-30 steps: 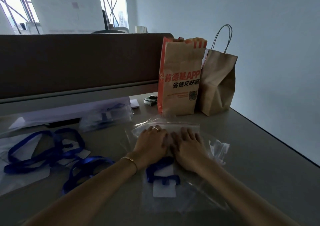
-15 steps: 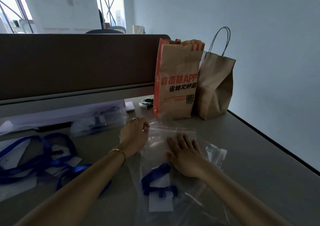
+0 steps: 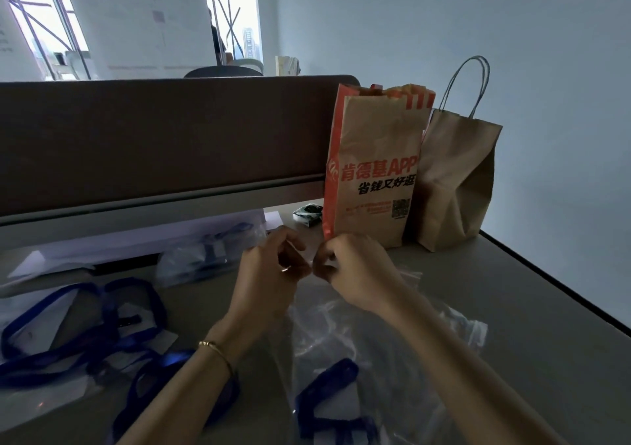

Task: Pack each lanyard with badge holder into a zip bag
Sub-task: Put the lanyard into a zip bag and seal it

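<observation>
A clear zip bag lies on the desk in front of me, its top edge lifted. Inside its lower part sits a blue lanyard with a white badge holder. My left hand and my right hand meet at the bag's top edge, both pinching the zip strip between thumb and fingers. Several loose blue lanyards with badge holders lie at the left. A packed zip bag rests behind them.
A printed paper food bag and a brown handled paper bag stand at the back right. A brown desk partition runs along the back. The desk's right edge is close. A small packet lies by the food bag.
Both hands have left the flat bag and risen to its top edge. The left went there first; the right followed. The bag's top is now lifted off the desk.
</observation>
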Action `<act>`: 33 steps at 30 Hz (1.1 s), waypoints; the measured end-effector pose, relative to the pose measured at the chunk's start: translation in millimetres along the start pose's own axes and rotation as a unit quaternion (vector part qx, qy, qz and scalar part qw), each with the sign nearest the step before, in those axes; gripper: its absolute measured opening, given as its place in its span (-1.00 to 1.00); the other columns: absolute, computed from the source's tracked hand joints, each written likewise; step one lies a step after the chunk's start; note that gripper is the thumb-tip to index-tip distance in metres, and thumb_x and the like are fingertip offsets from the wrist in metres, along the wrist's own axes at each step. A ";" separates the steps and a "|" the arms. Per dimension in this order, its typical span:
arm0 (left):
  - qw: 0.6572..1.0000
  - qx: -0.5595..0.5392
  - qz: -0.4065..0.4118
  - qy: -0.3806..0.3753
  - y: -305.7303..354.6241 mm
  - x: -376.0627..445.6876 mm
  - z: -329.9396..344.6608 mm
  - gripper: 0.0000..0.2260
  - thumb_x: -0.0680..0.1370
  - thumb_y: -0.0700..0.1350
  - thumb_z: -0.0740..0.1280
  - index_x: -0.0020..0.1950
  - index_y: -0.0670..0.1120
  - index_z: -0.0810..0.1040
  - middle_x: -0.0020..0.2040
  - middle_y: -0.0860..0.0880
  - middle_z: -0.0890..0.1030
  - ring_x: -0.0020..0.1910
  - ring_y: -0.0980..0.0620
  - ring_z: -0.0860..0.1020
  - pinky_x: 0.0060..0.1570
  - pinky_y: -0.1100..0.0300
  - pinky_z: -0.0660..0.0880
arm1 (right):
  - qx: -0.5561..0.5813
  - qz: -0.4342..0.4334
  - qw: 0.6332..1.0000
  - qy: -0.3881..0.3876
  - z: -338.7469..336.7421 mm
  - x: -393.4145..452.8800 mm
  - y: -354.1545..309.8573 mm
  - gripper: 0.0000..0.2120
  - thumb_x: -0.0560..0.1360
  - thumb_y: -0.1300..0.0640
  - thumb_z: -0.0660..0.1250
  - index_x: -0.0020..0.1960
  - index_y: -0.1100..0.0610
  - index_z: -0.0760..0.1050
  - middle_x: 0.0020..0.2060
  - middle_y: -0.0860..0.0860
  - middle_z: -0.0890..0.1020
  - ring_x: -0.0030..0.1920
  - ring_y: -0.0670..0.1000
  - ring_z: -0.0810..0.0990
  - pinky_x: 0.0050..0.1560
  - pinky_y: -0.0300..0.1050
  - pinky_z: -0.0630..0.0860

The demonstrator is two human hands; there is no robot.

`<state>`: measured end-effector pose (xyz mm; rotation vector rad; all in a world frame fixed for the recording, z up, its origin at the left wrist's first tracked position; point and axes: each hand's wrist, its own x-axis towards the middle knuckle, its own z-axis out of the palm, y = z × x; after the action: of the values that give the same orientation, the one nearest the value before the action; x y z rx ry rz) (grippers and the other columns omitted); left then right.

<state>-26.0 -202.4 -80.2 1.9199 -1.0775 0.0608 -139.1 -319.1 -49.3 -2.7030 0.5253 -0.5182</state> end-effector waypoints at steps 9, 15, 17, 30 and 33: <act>0.995 -0.058 0.037 -0.077 4.7 10.1 -28.8 -0.67 0.38 -0.31 0.54 -0.06 0.00 0.50 -0.18 0.07 0.68 -0.17 0.15 0.66 -0.12 0.28 0.58 | 0.001 -0.056 0.998 -0.022 -7.4 9.5 -8.6 -0.88 0.46 0.18 0.46 -0.09 -0.03 0.68 -0.25 -0.08 0.67 -0.20 -0.08 0.62 -0.18 -0.06 0.60; 0.994 -0.050 0.057 -0.084 6.0 16.2 -48.5 -0.69 0.37 -0.34 0.54 -0.07 -0.05 0.52 -0.23 0.08 0.66 -0.21 0.15 0.64 -0.13 0.28 0.57 | 0.060 -0.064 0.996 -0.003 -11.8 10.1 -8.5 -0.92 0.48 0.14 0.49 -0.07 -0.03 0.68 -0.20 -0.16 0.71 -0.16 -0.22 0.65 -0.11 -0.25 0.59; 0.992 -0.070 0.058 -0.082 8.0 17.0 -53.4 -0.69 0.36 -0.36 0.54 -0.09 -0.07 0.51 -0.24 0.04 0.66 -0.24 0.13 0.64 -0.14 0.28 0.57 | 0.055 -0.074 0.996 0.019 -12.3 9.3 -9.8 -0.90 0.45 0.18 0.50 -0.12 -0.01 0.68 -0.22 -0.13 0.70 -0.18 -0.17 0.64 -0.14 -0.17 0.60; 0.989 -0.103 0.082 -0.070 14.1 19.7 -70.2 -0.72 0.38 -0.42 0.49 -0.08 -0.14 0.50 -0.20 -0.04 0.65 -0.21 0.07 0.65 -0.11 0.28 0.57 | 0.076 -0.069 0.993 0.064 -27.5 4.8 -10.0 -0.96 0.46 0.11 0.52 -0.10 0.03 0.68 -0.24 -0.20 0.69 -0.19 -0.27 0.63 -0.13 -0.39 0.52; 0.990 -0.103 0.076 -0.060 12.0 20.9 -73.8 -0.74 0.39 -0.43 0.49 -0.06 -0.21 0.50 -0.17 -0.11 0.66 -0.18 0.03 0.65 -0.09 0.26 0.59 | 0.075 -0.056 0.994 0.060 -31.7 5.3 -3.5 -0.92 0.47 0.06 0.50 -0.06 0.04 0.68 -0.19 -0.16 0.71 -0.15 -0.23 0.64 -0.06 -0.22 0.58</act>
<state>4.9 -165.2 -19.4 1.6708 -1.2601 -0.0796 -146.5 -326.3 -18.6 -2.5800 0.3525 -0.7229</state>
